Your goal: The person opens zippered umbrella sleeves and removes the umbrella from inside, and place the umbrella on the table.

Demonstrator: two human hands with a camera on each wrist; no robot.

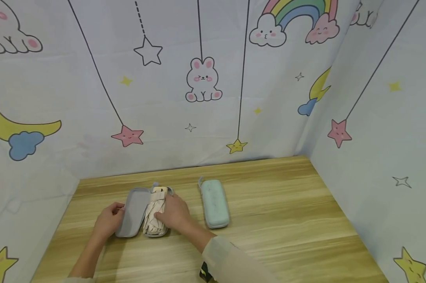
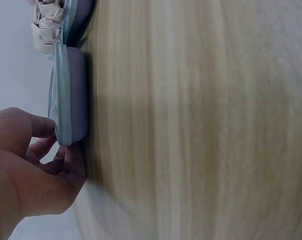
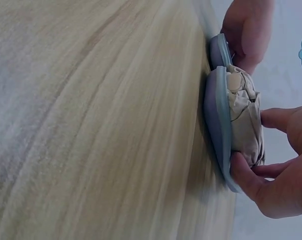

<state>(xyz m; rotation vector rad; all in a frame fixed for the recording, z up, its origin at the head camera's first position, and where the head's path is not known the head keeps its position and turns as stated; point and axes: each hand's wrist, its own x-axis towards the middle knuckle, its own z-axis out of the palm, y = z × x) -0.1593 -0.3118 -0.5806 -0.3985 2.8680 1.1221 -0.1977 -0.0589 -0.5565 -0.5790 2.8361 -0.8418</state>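
Left hand (image 1: pixel 108 221) pinching lid (image 1: pixel 134 212), right hand (image 1: pixel 176 212) gripping umbrella (image 1: pixel 153 220)

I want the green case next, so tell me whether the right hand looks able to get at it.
Probably yes: the green case lies closed beside the right hand, and nothing visible stands between them. That hand holds the beige bundle, though, and would likely need to let go first.

Bundle (image 1: pixel 152 223) in case (image 1: pixel 133 216), L of 2nd case (image 1: pixel 215 204).
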